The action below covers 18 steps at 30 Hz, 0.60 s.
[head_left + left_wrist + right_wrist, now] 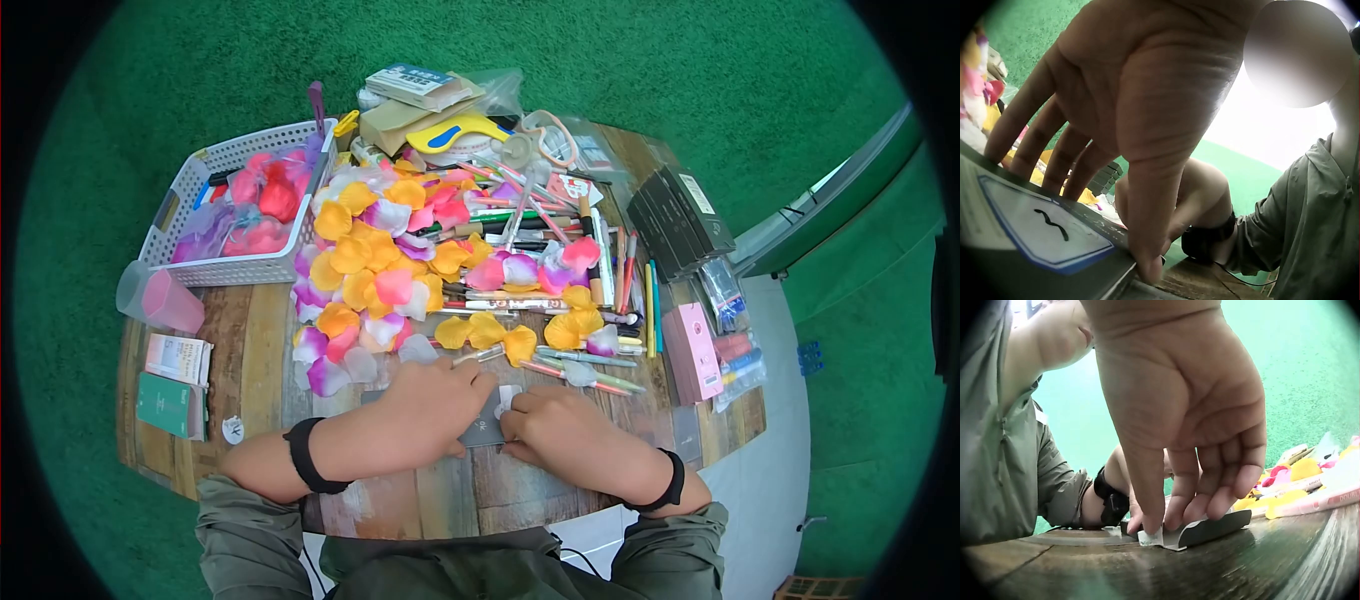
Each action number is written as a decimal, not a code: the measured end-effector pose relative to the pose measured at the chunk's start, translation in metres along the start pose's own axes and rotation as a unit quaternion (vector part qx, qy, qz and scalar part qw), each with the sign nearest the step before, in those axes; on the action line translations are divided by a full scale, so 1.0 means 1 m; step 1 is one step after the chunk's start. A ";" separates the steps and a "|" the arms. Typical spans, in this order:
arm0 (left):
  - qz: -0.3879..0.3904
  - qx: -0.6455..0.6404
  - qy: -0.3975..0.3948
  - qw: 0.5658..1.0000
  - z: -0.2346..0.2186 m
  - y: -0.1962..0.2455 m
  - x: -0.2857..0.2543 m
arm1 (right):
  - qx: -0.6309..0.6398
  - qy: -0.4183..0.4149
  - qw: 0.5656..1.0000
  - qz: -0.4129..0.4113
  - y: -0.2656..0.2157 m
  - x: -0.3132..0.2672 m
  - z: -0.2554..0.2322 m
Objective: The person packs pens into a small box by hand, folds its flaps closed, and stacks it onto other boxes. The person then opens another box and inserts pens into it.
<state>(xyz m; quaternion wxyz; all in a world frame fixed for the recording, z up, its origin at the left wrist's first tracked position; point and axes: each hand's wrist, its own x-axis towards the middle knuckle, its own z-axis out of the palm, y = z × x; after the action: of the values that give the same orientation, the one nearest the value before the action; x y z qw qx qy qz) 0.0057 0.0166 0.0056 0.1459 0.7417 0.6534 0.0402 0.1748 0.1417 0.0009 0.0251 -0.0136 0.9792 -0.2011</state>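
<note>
A flat dark grey box [482, 432] lies on the wooden table between both hands. The left hand [435, 405] spans it from above. In the left wrist view its thumb rests on the near edge and its fingers [1066, 159] on the far side, around a white label [1054, 231] with a blue border. At the box's right end, the right hand [565, 430] pinches a white piece [507, 398]. Close up in the right wrist view, its thumb and fingertips touch a white-edged flap [1151, 539] beside the grey panel [1217, 527]. The palms hide part of the box.
Petals [365, 250] and pens [590, 358] spread just beyond the hands. A white basket [230, 272] and pink cup [172, 303] stand at left, near a green box [165, 405]. Black boxes [675, 222] and a pink box [690, 352] line the right side.
</note>
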 end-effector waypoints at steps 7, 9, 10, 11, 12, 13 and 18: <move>-0.003 0.004 0.013 1.000 0.003 0.000 -0.001 | -0.037 0.031 0.999 0.011 -0.004 0.002 0.007; 0.000 0.003 0.014 1.000 0.001 0.000 -0.002 | -0.035 0.034 0.999 0.020 -0.003 0.002 0.009; 0.003 0.002 0.015 1.000 0.000 0.001 -0.002 | -0.038 0.033 0.999 0.020 -0.003 0.002 0.009; 0.003 0.002 0.014 1.000 0.000 0.001 -0.002 | -0.041 0.032 0.998 0.020 -0.003 0.002 0.009; 0.002 0.006 0.014 1.000 0.000 0.002 -0.002 | -0.040 0.032 0.998 0.020 -0.003 0.002 0.009; 0.001 0.011 0.014 1.000 0.000 0.002 -0.002 | -0.046 0.028 0.998 0.023 -0.003 0.002 0.009; 0.000 0.027 0.035 0.999 0.004 0.005 -0.004 | -0.075 0.009 0.997 0.026 -0.005 0.002 0.007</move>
<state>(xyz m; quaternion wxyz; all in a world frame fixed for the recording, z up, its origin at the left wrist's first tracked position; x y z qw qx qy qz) 0.0107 0.0114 0.0041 0.1028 0.7434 0.6591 0.0485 0.1729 0.1341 -0.0033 0.0207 0.0117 0.9916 -0.1268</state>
